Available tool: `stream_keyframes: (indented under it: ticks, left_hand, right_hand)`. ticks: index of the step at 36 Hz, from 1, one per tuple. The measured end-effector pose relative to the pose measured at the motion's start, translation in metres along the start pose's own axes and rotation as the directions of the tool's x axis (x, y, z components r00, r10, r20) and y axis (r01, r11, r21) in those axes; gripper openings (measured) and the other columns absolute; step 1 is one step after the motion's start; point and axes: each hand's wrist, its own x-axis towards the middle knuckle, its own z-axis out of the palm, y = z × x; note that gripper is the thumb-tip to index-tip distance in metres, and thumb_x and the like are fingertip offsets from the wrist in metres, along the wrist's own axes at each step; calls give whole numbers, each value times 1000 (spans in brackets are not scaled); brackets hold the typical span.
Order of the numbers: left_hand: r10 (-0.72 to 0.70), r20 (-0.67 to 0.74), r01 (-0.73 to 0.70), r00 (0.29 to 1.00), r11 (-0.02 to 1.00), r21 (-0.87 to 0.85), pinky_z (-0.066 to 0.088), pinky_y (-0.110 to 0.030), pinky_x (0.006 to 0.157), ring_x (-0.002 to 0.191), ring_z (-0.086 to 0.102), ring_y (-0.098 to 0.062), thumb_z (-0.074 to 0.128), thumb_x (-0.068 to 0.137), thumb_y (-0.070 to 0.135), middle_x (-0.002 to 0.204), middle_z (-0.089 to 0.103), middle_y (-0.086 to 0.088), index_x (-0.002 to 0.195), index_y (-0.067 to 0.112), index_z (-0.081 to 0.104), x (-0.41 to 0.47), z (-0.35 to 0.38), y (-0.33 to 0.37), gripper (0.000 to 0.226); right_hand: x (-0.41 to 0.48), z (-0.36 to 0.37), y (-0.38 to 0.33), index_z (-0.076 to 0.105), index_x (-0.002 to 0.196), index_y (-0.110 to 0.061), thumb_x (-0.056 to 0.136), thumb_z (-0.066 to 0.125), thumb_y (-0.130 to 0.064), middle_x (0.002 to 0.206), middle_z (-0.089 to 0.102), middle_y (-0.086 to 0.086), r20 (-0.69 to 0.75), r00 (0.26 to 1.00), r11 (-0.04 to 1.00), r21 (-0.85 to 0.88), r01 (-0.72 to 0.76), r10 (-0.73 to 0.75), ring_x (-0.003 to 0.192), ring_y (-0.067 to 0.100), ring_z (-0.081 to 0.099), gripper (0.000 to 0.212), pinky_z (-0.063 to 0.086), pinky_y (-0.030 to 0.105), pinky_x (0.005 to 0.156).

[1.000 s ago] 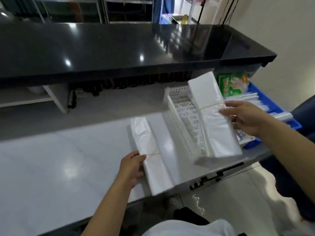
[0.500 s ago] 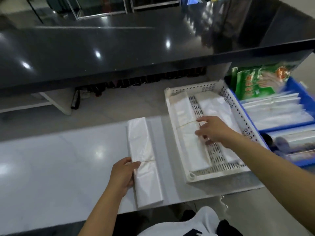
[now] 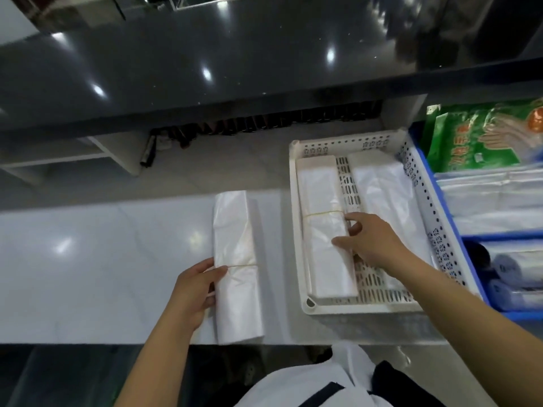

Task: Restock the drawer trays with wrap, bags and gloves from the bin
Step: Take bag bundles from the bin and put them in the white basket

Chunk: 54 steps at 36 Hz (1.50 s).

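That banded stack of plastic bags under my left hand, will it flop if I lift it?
Probably floppy: the bag stack is soft creased film held by one rubber band, where the left hand grips, so both ends may sag. Likely light, being thin film. Its glossy surface on the shiny counter suggests it slides easily.

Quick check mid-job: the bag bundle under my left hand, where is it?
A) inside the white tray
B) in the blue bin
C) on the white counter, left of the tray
C: the left hand grips the bag bundle lying on the white counter, left of the white tray; the right hand holds a second bundle inside that tray.
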Motion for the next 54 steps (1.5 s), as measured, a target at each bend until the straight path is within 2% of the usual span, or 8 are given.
stream_keyframes:
  ticks: [7,10,14,23,33,40,47,54]
  left_hand:
    - [116,42,-109,992,982,-152,59,-28,57,75,76,-18,69,87,12,103,78,-7,100,18,79,-29,-4,21,17]
    - [216,102,-194,971,962,-193,58,-27,60,82,75,-17,68,87,15,107,77,-6,103,23,79,-52,9,36,20]
    - [317,191,-272,929,935,-227,57,-26,62,88,74,-19,71,80,19,110,77,-6,109,22,76,-84,50,50,30]
    - [309,400,-272,863,951,-147,57,-27,67,90,74,-22,69,89,15,107,77,-6,118,19,72,-111,131,54,29]
    - [338,156,-361,928,920,151,48,-40,105,122,56,-13,63,96,31,134,57,7,139,33,53,-64,131,48,44]
    - [176,295,-220,939,968,124,60,-28,75,101,72,-11,45,103,18,118,73,7,137,34,55,-54,131,23,39]
    - [181,308,-228,934,965,126,60,-39,86,111,68,-14,45,101,5,122,71,12,139,35,53,-53,129,19,50]
    - [211,313,-270,926,950,157,61,-37,82,108,68,-9,58,96,9,121,70,18,134,45,57,-38,129,11,52]
  right_hand:
    - [-17,-12,-20,47,140,-27,84,68,-44,118,60,-4,-147,966,960,-212,181,-215,88,12,62,61,47,30,73]
    - [-31,-24,-40,55,131,-34,83,69,-46,111,62,-12,-174,943,944,121,306,-283,93,5,64,52,54,26,73]
    - [-50,-35,-64,59,129,-29,71,82,-47,104,73,-6,182,939,745,659,104,-293,99,14,71,65,61,38,74]
    - [-63,-56,-42,70,117,-23,82,72,-9,103,77,7,117,960,641,763,77,-255,83,23,74,37,55,30,56]
    - [-43,-82,1,69,110,-19,84,70,-3,86,77,6,105,993,645,757,-109,44,65,22,72,31,55,29,50]
    - [-11,-61,-18,69,110,-18,82,72,-2,80,78,4,115,993,689,718,-105,32,64,21,72,32,55,29,52]
    - [7,-18,-32,44,142,-26,76,75,-2,107,62,6,36,998,943,330,32,-46,81,23,66,77,57,33,63]
    - [1,-1,-18,50,136,-28,80,69,-12,90,59,-5,-69,990,978,161,133,-123,78,20,63,61,54,33,63]
